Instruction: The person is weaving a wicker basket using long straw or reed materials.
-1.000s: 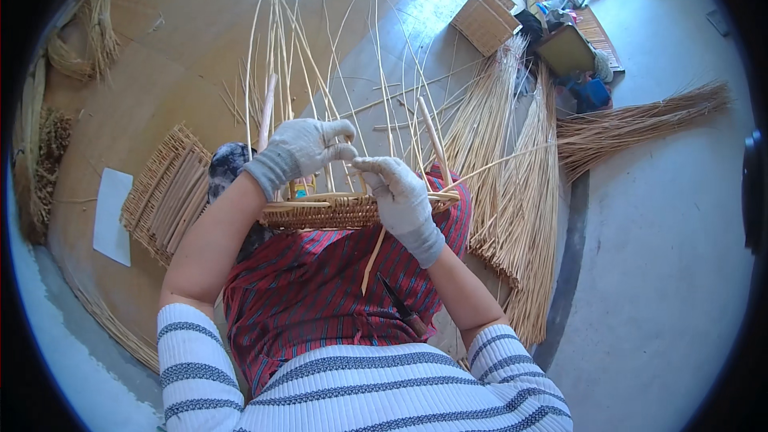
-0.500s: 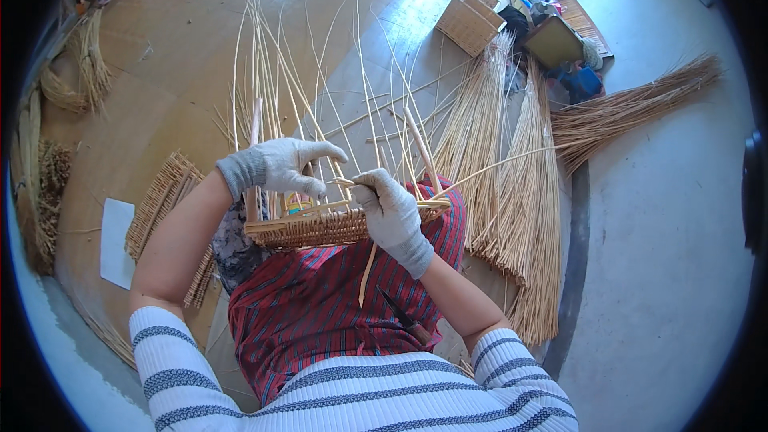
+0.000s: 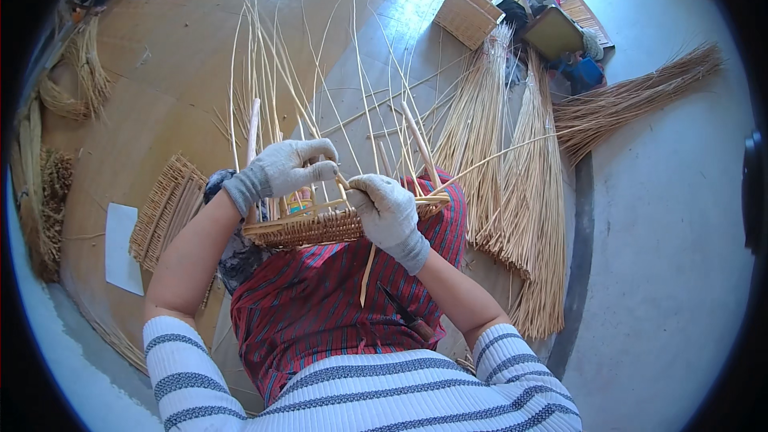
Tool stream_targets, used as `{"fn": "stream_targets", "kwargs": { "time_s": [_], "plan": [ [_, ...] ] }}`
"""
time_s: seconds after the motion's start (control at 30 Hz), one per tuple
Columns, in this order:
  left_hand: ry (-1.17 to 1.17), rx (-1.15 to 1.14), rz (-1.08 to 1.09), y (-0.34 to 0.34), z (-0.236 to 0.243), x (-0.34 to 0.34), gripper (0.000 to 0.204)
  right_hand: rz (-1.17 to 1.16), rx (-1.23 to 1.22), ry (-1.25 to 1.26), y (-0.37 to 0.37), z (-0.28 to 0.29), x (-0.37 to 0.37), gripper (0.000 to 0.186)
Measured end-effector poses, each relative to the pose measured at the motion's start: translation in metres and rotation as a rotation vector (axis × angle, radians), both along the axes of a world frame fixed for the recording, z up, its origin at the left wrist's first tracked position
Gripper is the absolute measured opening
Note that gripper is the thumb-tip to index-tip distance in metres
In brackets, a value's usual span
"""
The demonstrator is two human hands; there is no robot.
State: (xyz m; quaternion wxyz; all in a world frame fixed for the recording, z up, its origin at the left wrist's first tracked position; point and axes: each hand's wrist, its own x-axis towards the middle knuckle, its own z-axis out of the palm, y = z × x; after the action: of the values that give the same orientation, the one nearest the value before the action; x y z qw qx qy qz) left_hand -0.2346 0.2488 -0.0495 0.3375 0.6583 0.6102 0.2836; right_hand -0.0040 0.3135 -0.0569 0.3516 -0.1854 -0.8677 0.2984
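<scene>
A half-woven wicker basket rests across my lap on a red striped apron, its long thin rods standing up on the far side. My right hand, in a whitish work glove, is closed at the basket's right part, pinching a wicker rod just above the rim. The matching gloved left hand hovers over the left part, thumb and forefinger a little apart beside that rod. Two thicker stakes rise at the basket's ends. One pale rod end hangs below the rim.
A knife with a dark blade lies on my lap. To the right are pale rod bundles and a browner one. Woven panels and white paper lie left. Box-shaped baskets stand at the far right.
My left hand has shifted slightly, its thumb and forefinger coming closer together near the rod. The right hand keeps its pinch, while the rod end in it now points more upward.
</scene>
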Motion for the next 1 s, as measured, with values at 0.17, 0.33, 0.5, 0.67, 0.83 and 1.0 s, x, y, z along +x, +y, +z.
{"fn": "stream_targets", "kwargs": {
  "time_s": [0.17,0.33,0.5,0.67,0.83,1.0],
  "plan": [
    [0.097,-0.089,-0.031,0.006,0.003,0.005,0.057,0.040,0.035,0.006,-0.001,-0.002,0.003,0.019],
    [0.073,-0.163,0.013,0.009,0.001,0.017,0.056,-0.012,-0.080,0.029,-0.002,-0.001,-0.001,0.040],
    [0.490,-0.284,-0.040,0.013,-0.011,0.032,0.050,0.065,-0.012,0.113,0.001,0.001,-0.006,0.028],
    [0.369,-0.081,0.082,0.012,-0.017,0.030,0.037,0.095,-0.195,0.009,0.001,0.006,-0.006,0.022],
    [-0.058,-0.222,0.128,0.008,-0.019,0.021,0.040,0.063,-0.190,-0.040,0.001,0.004,-0.010,0.017],
    [0.297,0.057,0.052,0.002,-0.025,0.024,0.044,0.020,-0.144,0.006,0.005,-0.003,-0.014,0.017]
  ]
}}
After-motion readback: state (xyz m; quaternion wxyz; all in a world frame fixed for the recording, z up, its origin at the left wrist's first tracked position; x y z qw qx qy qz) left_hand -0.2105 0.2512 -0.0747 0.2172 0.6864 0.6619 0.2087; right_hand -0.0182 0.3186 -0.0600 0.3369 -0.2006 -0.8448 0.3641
